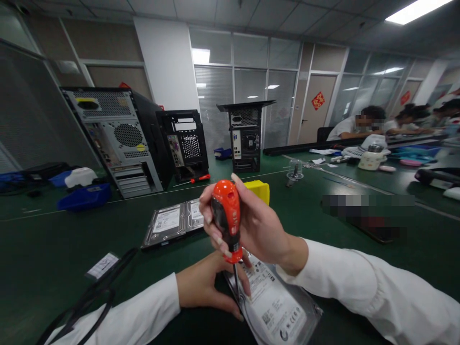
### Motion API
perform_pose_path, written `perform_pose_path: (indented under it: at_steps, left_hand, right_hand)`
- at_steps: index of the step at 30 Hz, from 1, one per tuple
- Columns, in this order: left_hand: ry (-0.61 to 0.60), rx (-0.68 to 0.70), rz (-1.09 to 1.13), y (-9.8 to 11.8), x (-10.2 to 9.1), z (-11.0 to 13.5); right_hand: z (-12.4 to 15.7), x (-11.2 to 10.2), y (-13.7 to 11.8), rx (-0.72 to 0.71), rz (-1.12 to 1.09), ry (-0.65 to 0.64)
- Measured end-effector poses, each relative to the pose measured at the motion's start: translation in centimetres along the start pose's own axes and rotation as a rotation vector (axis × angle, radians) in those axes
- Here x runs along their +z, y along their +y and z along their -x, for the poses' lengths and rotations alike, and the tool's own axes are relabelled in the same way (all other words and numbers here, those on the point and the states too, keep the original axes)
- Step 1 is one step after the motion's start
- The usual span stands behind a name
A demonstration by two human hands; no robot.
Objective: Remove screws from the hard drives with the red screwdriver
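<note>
My right hand (264, 227) is wrapped round the red and black handle of a screwdriver (226, 215), which stands nearly upright. Its thin shaft points down to the left edge of a hard drive (276, 306) with a white label; I cannot make out what the tip touches. Low over that same edge, my left hand (210, 280) grips the drive, thumb and index finger on either side of the shaft. Behind my hands lie two more hard drives (168, 223), side by side and partly covered by my right hand. A yellow bin (260, 191) shows behind my right thumb.
Computer cases stand at the back: a large one (125, 129), an open black frame (185, 143) and a smaller case (246, 139). Another screwdriver (199, 179) lies beside the frame. Blue bin (84, 197) at left, black cable (97, 292) near my left sleeve. Several people sit far right.
</note>
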State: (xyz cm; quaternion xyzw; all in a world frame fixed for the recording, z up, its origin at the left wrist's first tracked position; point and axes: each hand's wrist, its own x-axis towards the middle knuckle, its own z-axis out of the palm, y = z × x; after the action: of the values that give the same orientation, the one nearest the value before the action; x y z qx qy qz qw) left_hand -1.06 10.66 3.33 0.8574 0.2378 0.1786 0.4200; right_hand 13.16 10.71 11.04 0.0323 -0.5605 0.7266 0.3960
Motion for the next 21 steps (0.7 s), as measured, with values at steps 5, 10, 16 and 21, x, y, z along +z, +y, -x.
perform_pose_path:
  at_steps: [5,10,16,21]
  left_hand:
    - [0.008,0.033,0.012,0.43,0.0,-0.08]
    - [0.022,0.028,0.013,-0.14,0.16,0.1]
    - [0.014,0.003,-0.006,-0.3,0.07,0.17]
    - [-0.011,0.007,0.01,0.13,0.01,-0.02]
  right_hand:
    - [0.48,0.1,0.14,0.027,0.01,0.039]
    - [0.5,0.28,0.04,0.041,0.019,0.045]
    - [0.27,0.65,0.22,0.013,0.001,0.018]
    - [0.53,0.47,0.16,0.031,0.034,0.079]
